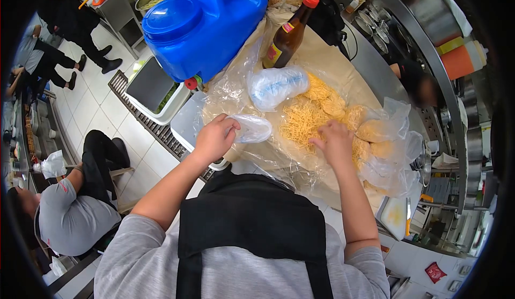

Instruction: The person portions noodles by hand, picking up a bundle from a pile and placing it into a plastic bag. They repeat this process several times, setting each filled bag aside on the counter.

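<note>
My left hand (217, 138) is closed on the edge of a small clear plastic bag (251, 129), which opens toward the right. My right hand (335, 142) rests at the right side of a pile of thin yellow noodles (298, 121), its fingers spread and partly over the strands. The noodles lie on a large clear plastic sheet (230, 92). Behind the small bag sits a wrapped plastic bundle (277, 87) with blue print. Several filled clear bags (375, 130) of noodles lie to the right of my right hand.
A big blue container (214, 25) and a brown bottle (289, 33) with a red cap stand behind the noodles. A cutting board (394, 217) with a knife (408, 216) lies at the right. One person (80, 208) sits at the left; other people stand farther back.
</note>
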The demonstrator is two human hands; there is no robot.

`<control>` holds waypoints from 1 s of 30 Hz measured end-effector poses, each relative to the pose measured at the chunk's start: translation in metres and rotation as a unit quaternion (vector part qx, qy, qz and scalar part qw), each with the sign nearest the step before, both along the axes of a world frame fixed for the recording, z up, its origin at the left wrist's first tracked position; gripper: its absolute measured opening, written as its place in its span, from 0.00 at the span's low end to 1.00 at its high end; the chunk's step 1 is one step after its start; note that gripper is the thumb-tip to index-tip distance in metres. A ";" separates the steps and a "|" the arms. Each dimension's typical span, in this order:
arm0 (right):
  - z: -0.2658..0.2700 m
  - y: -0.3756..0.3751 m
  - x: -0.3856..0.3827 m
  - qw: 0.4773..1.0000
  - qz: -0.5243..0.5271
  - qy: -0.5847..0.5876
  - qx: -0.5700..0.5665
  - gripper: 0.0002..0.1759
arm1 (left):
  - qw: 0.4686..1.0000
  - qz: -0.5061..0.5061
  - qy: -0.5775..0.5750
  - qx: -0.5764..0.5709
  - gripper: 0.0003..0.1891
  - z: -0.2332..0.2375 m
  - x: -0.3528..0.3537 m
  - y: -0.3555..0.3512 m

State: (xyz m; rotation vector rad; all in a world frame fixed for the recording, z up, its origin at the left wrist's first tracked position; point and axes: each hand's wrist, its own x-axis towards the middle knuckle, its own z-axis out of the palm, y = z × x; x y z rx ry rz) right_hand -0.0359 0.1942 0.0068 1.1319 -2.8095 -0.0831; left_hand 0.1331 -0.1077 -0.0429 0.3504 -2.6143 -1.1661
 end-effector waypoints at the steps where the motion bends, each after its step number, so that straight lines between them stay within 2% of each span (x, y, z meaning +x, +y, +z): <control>1: 0.009 -0.005 -0.014 0.998 0.010 -0.038 -0.039 0.40 | 1.000 -0.004 0.000 -0.001 0.06 0.001 -0.002 0.001; 3: 0.008 -0.014 -0.038 0.994 0.013 -0.073 -0.082 0.43 | 1.000 -0.007 -0.004 0.013 0.07 0.003 -0.006 0.003; 5: -0.020 -0.018 -0.056 0.968 0.135 -0.156 -0.141 0.48 | 1.000 -0.016 -0.002 0.012 0.07 0.009 -0.010 0.008; 6: -0.033 -0.017 -0.057 0.969 0.132 -0.154 -0.144 0.48 | 1.000 -0.018 -0.001 0.013 0.06 0.012 -0.012 0.010; 8: -0.050 -0.021 -0.057 0.985 0.069 -0.155 -0.039 0.51 | 0.999 -0.025 0.012 0.017 0.06 0.012 -0.016 0.011; 9: -0.048 -0.025 -0.058 0.985 0.070 -0.153 -0.041 0.51 | 0.999 -0.029 0.024 0.024 0.06 0.013 -0.017 0.011; 11: -0.044 -0.030 -0.059 0.961 0.008 -0.276 0.015 0.51 | 0.998 -0.007 0.039 0.046 0.07 0.014 -0.020 0.012; 14: -0.019 -0.025 -0.030 0.971 0.003 -0.238 -0.029 0.47 | 0.997 0.011 0.059 0.058 0.07 0.023 -0.025 0.011; 16: -0.032 -0.016 -0.027 0.976 0.011 -0.216 -0.039 0.45 | 0.997 0.016 0.064 0.050 0.06 0.031 -0.028 0.008; 18: -0.040 -0.007 -0.030 0.979 0.010 -0.196 -0.052 0.42 | 0.994 -0.043 0.091 -0.028 0.09 0.038 -0.034 0.007; 20: -0.039 -0.002 -0.041 0.951 0.002 -0.291 -0.100 0.40 | 0.996 -0.070 0.047 -0.040 0.09 0.052 -0.042 0.014; 22: -0.031 0.008 -0.044 0.950 -0.019 -0.274 -0.149 0.40 | 0.994 -0.096 0.003 -0.052 0.10 0.062 -0.055 0.025; 24: -0.019 0.019 -0.045 0.946 -0.040 -0.259 -0.193 0.39 | 0.979 -0.158 -0.068 -0.112 0.12 0.066 -0.073 0.036; 26: 0.003 0.029 -0.041 0.896 -0.078 -0.299 -0.318 0.37 | 0.975 -0.189 -0.046 -0.111 0.14 0.049 -0.095 0.048; 27: 0.014 0.032 -0.040 0.846 -0.093 -0.360 -0.383 0.37 | 0.964 -0.214 -0.081 -0.133 0.13 0.044 -0.108 0.059; 28: 0.021 0.033 -0.038 0.846 -0.096 -0.358 -0.384 0.37 | 0.951 -0.239 -0.115 -0.156 0.13 0.039 -0.118 0.071; 30: 0.029 0.028 -0.030 0.796 -0.099 -0.367 -0.470 0.38 | 0.940 -0.262 -0.141 -0.168 0.13 0.025 -0.133 0.096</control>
